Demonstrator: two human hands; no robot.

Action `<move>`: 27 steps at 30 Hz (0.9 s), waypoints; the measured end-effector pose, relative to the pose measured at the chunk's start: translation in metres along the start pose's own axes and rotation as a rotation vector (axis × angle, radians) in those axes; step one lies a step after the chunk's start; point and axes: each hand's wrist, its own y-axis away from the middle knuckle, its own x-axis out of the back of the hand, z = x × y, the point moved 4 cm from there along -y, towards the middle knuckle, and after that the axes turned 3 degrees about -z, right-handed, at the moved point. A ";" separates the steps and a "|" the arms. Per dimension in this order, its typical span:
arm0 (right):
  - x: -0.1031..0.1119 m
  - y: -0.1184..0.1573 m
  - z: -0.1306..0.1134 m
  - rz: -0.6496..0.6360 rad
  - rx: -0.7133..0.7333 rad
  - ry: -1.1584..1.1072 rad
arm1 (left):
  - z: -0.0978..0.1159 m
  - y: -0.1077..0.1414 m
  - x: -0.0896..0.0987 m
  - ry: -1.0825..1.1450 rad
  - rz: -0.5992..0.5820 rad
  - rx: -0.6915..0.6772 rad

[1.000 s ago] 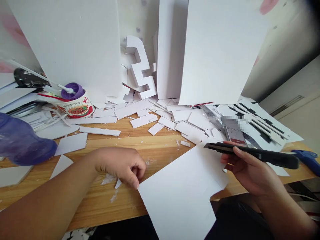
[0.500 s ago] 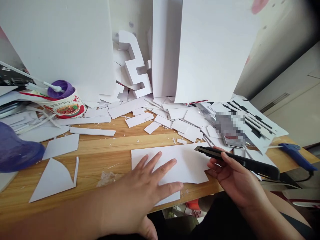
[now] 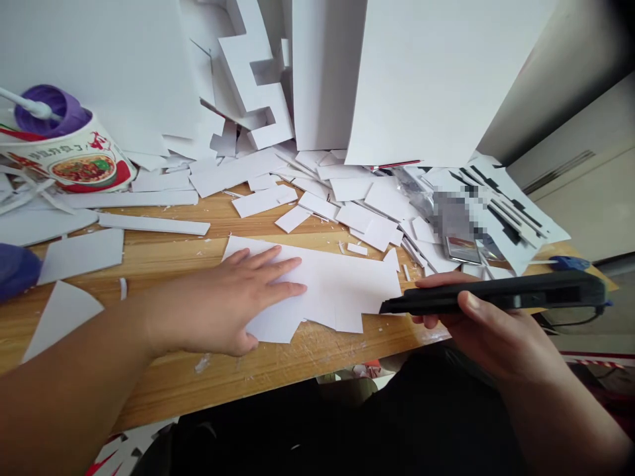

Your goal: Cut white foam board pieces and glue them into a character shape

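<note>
My left hand (image 3: 243, 297) lies flat with spread fingers on the left part of a white foam board piece (image 3: 342, 284). That board rests on the wooden table, its near edge stepped and uneven. In my right hand (image 3: 491, 330) is a black utility knife (image 3: 501, 293), its tip pointing left over the board's right end. Whether the tip touches the board I cannot tell. A small board offcut (image 3: 391, 259) sits by the board's far right corner. Left of my left forearm lies a curved white piece (image 3: 62, 311), partly covered by the arm.
Many white offcuts (image 3: 262, 199) are strewn across the table's back. Large white boards (image 3: 436, 79) stand upright behind them, near a stepped white shape (image 3: 253, 59). A paper noodle bowl (image 3: 94, 165) stands at left. A phone (image 3: 462, 249) and blue glue gun (image 3: 570, 263) lie at right.
The view has tipped downward. My left hand has moved left on the board, and the board lies turned differently. The knife has swung nearly level, its tip now at the board's near right edge.
</note>
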 end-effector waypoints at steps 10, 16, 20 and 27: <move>-0.076 -0.049 -0.015 -0.480 0.286 0.471 | -0.010 -0.015 0.009 -0.023 0.142 0.046; -0.088 -0.070 0.017 -0.402 0.268 0.463 | -0.012 -0.020 0.005 -0.035 0.118 0.046; -0.091 -0.071 0.020 -0.436 0.265 0.419 | -0.015 -0.021 0.002 -0.047 0.127 0.022; -0.089 -0.068 0.024 -0.475 0.261 0.434 | -0.013 -0.023 0.003 0.018 0.133 0.018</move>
